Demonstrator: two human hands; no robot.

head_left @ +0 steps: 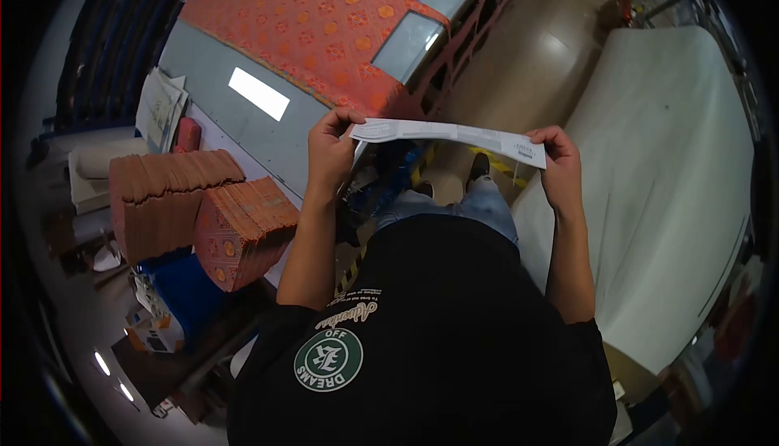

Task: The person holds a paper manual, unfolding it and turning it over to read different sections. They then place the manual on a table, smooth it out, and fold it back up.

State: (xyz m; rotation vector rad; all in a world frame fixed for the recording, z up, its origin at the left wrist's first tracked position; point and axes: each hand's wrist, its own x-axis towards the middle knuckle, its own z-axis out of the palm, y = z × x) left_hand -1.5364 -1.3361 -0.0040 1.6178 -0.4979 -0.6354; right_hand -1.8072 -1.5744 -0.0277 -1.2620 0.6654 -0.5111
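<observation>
Paper strip: we see a long white printed sheet (446, 133) stretched level across the frame's centre; its print is too small to read.
Left hand (329, 154): we see it pinching the strip's left end.
Right hand (560, 166): we see it gripping the right end.
Shirt logo (329, 359): we read "OFF DREAMS" on a green round badge, lower centre.
Orange patterned fabric (316, 24): we find it spread at upper centre.
Folded stacks (207, 215): orange, at left.

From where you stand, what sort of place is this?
Probably a textile or printing workshop. An orange patterned fabric sheet lies spread on a long grey worktable, folded stacks of orange patterned cloth sit beside it, and both hands hold a long white paper slip.
</observation>
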